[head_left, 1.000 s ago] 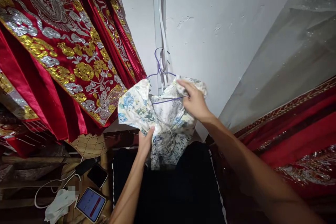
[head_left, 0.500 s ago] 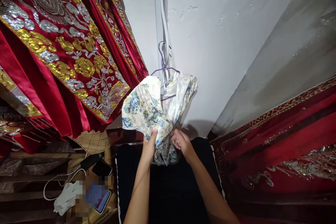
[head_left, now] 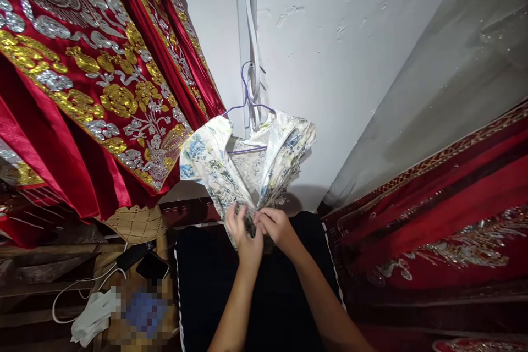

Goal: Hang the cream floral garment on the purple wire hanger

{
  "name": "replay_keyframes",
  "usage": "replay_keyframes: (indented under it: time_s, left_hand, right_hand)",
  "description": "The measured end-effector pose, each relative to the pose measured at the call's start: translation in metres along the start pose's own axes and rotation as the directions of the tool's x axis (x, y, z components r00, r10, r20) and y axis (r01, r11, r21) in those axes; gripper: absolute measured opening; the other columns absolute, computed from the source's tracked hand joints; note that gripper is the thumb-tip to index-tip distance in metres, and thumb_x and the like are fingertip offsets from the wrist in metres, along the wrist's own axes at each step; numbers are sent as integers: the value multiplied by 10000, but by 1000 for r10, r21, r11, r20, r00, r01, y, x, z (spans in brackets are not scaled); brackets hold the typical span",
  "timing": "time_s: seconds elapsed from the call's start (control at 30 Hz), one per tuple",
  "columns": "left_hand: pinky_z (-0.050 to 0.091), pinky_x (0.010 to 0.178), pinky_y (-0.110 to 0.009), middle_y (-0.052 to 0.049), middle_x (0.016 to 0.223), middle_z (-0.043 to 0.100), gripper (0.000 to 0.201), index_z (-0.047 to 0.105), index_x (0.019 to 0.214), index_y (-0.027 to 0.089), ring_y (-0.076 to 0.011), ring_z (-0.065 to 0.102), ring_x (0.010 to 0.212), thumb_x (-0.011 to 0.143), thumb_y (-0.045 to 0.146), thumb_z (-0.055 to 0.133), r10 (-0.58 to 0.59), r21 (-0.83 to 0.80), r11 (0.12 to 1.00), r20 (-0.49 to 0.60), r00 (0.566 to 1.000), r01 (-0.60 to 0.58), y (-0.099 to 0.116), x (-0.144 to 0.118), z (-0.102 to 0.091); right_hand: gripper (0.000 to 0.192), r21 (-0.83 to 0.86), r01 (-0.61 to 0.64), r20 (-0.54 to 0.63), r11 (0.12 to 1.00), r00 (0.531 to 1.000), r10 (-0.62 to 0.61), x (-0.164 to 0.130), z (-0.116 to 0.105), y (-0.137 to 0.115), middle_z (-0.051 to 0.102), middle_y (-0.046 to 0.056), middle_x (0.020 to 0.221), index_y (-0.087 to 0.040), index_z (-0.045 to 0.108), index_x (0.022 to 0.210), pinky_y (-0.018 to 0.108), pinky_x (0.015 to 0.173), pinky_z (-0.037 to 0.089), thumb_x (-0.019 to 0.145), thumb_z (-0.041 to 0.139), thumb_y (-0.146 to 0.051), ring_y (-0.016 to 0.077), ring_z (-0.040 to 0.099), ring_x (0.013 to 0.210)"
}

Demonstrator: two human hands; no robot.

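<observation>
Head view, single camera, looking forward and down.

Floral garment: white cloth with blue and green flower print, hung on a purple wire hanger whose hook catches a white fixture on the wall. The long axis runs top to bottom, from the hanger down to a gathered lower end. That lower end sits directly at the hands, straight ahead and slightly above them; the hanger lies further up and away.

Left hand: fingers partly spread, tips laid on the bunched lower cloth, thumb side toward the other hand. Right hand: fingers curled, pinching the same bunch of cloth from the right. The two hands touch each other at the gather; neither is clearly nearer, both meet the fabric at the same spot.

Surroundings: red embroidered cloth with gold and silver motifs hangs to the left, just beside the garment's left shoulder. More red embroidered fabric lies at right. A black cushion sits under the forearms. Lower left: a dark phone, a white cable, crumpled white cloth.
</observation>
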State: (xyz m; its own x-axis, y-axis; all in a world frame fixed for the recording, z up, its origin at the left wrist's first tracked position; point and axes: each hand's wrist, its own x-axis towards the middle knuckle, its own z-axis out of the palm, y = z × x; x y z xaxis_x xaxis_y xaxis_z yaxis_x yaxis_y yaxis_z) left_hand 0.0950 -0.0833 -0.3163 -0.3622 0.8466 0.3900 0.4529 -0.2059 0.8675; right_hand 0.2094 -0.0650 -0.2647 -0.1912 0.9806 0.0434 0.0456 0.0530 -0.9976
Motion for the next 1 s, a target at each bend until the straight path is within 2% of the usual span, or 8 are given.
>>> replay_keyframes:
  time_s: [0.2,0.33,0.43,0.6,0.7,0.77,0.87,1.0]
  left_hand:
    - [498,951,-429,-102,945,657,213,624,961,260,-293,637,1012,981,375,446,2,-45,999,194,981,7,-5,-2,16]
    - [481,857,-364,-58,825,631,221,570,851,226,-235,618,853,995,330,437,72,34,996,248,966,-83,-13,-1,14]
    - [471,806,-321,-45,834,637,205,570,873,212,-209,620,836,996,323,448,61,33,996,351,934,-77,-20,-2,11]
    - [502,787,-307,-35,878,663,181,634,1064,193,-179,640,809,928,300,583,115,-107,991,448,887,-74,8,45,-8]
    - [520,851,-320,-68,990,685,472,502,1407,204,-163,659,860,950,285,588,331,-312,918,256,909,-246,65,104,-22]
    - [525,833,-320,-70,1022,683,471,475,1448,236,-170,650,896,989,313,551,483,-310,845,92,871,-436,108,144,-29]
    - [519,819,-317,-72,1000,672,201,663,1138,195,-178,629,911,983,283,569,663,-131,744,24,749,-655,153,187,-38]
    - [498,864,-330,-78,964,656,104,644,929,180,-191,608,948,975,202,553,761,58,648,3,649,-760,169,206,-52]
  right_hand:
    - [255,-36,8,76,999,997,-5,39,-15,-70,530,-9,490,-222,662,665,284,488,400,880,583,-334,136,468,453]
    - [245,62,118,-52,991,992,-115,88,-34,-154,570,-10,537,-149,682,734,205,394,262,908,582,-289,59,363,401]
    - [221,145,259,-133,955,962,-240,105,-36,-188,587,1,557,-128,677,748,189,397,266,907,577,-243,44,376,413]
    - [200,138,320,-136,937,944,-302,96,-33,-178,564,-19,522,-156,636,739,184,398,253,903,552,-235,50,387,410]
    - [209,62,360,-85,931,931,-354,89,-31,-178,553,-27,488,-163,622,721,192,416,260,902,542,-231,58,389,405]
    - [229,11,406,-56,914,913,-405,89,-29,-183,545,-29,478,-161,623,713,200,436,279,910,540,-245,63,391,411]
    - [225,-57,441,-50,896,895,-443,96,-27,-177,531,-36,484,-168,625,727,216,456,292,912,530,-254,74,394,423]
    - [222,-146,361,-147,921,913,-381,110,-29,-136,478,-41,500,-180,589,667,237,462,263,870,536,-253,91,393,450]
